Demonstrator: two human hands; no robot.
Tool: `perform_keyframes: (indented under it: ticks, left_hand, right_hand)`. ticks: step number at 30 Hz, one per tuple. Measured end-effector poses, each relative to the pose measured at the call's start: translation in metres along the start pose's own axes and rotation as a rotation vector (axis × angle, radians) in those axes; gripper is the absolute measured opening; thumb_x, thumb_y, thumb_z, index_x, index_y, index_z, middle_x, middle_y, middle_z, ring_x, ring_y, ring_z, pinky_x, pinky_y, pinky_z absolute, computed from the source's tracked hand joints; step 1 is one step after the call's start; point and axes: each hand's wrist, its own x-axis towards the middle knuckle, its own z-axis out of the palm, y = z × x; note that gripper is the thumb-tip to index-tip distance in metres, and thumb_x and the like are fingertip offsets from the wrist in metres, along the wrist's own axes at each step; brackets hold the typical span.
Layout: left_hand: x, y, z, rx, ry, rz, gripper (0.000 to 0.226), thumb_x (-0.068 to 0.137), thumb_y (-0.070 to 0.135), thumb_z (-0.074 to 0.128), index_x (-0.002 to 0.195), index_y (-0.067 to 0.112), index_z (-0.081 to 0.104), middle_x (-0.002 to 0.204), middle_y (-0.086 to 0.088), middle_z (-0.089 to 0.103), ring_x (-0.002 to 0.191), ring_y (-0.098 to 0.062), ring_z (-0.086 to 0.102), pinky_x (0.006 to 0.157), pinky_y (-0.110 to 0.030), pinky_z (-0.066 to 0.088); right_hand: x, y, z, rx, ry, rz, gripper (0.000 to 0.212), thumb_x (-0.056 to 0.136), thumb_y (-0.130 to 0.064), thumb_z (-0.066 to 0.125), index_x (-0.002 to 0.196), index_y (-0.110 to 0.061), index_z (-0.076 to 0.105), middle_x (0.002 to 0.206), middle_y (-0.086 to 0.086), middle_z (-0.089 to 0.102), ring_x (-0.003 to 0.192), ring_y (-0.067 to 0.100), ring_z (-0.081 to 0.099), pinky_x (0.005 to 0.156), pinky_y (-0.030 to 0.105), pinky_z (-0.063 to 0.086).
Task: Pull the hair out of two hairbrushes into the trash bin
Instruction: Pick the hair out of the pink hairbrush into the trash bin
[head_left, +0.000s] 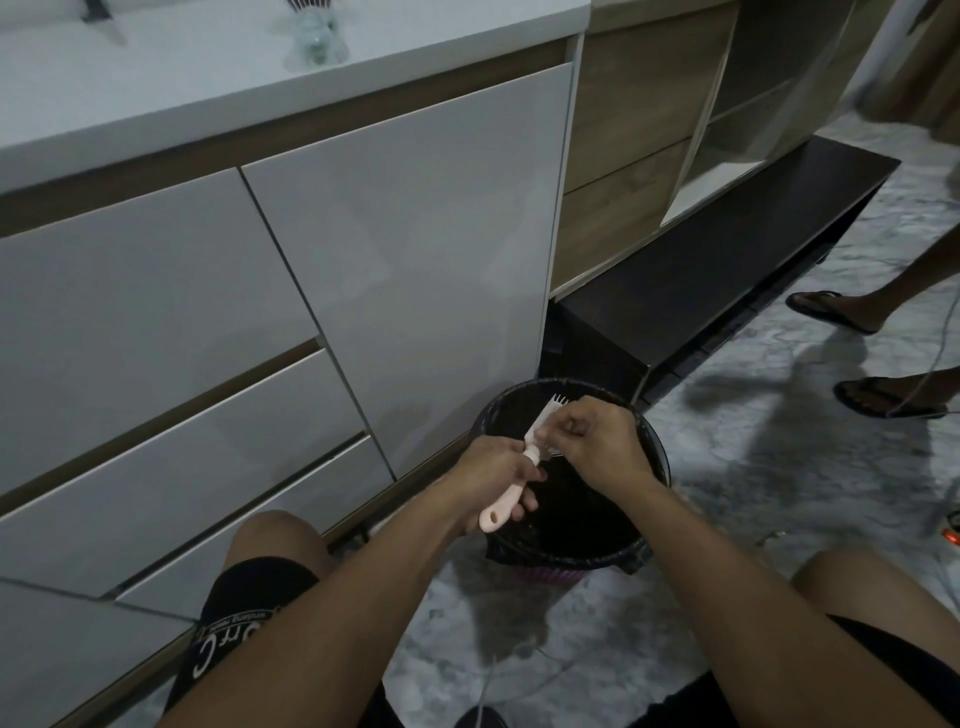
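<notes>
brush: pink-and-white hairbrush (519, 467) was held over the open mouth of the trash bin (657, 457), head tilted up toward the bin's far rim, handle end pointing back at the person.
left hand (493, 475): grip was closed round the handle just below the head; handle tip stuck out past the fingers.
right hand (597, 441): fingers were pinched together at the bristles; likely on a tuft of hair, but the hair itself was too fine to make out.
bin: black-lined, stood on the floor at the foot of the white cabinet (405, 249), between the person's knees.
handling: brush looked light, rigid plastic (handle smooth, could twist under a pull). Hold near the neck to brace it. Hair is soft and clingy; take it at the bristle roots, pull along the bristles.
second brush: possibly the bristled thing on the desk (156, 78) at the top edge, too cropped to tell.
</notes>
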Motion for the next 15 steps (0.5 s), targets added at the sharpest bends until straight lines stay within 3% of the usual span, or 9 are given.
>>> perform_keyframes:
  ticks: [5, 8, 12, 15]
  left_hand:
    - [0.002, -0.002, 0.001, 0.075, 0.055, 0.005, 0.032, 0.084, -0.004, 0.053, 0.116, 0.002, 0.056, 0.069, -0.018, 0.056, 0.042, -0.018, 0.052, 0.033, -0.022, 0.038]
    - [0.0, -0.002, 0.003, 0.104, 0.038, 0.012, 0.033, 0.085, -0.005, 0.052, 0.117, 0.005, 0.055, 0.077, -0.017, 0.058, 0.044, -0.018, 0.054, 0.033, -0.023, 0.038]
    - [0.004, -0.006, 0.003, 0.118, 0.032, 0.006, 0.038, 0.085, -0.004, 0.053, 0.122, 0.004, 0.054, 0.08, -0.017, 0.06, 0.047, -0.019, 0.054, 0.034, -0.023, 0.039]
    - [0.005, -0.008, 0.001, 0.08, 0.032, 0.003, 0.037, 0.084, -0.004, 0.054, 0.121, 0.002, 0.054, 0.08, -0.018, 0.061, 0.046, -0.019, 0.053, 0.033, -0.022, 0.038]
  right_hand:
    - [0.002, 0.002, -0.002, 0.014, 0.087, -0.027, 0.012, 0.083, -0.027, 0.075, 0.081, -0.017, 0.07, 0.08, -0.001, 0.066, 0.071, 0.012, 0.062, 0.066, 0.027, 0.049]
    - [0.0, 0.001, -0.003, 0.008, -0.03, -0.006, 0.016, 0.077, -0.031, 0.08, 0.083, -0.02, 0.071, 0.08, -0.004, 0.068, 0.072, 0.009, 0.065, 0.067, 0.026, 0.056]
    - [0.001, -0.002, -0.002, -0.079, 0.098, 0.047, 0.015, 0.084, -0.028, 0.073, 0.074, -0.017, 0.07, 0.065, -0.005, 0.064, 0.062, 0.01, 0.059, 0.058, 0.023, 0.044]
    - [0.005, 0.0, -0.008, -0.06, 0.125, 0.176, 0.016, 0.09, -0.03, 0.065, 0.082, -0.018, 0.071, 0.068, -0.007, 0.063, 0.065, 0.009, 0.058, 0.056, 0.02, 0.039]
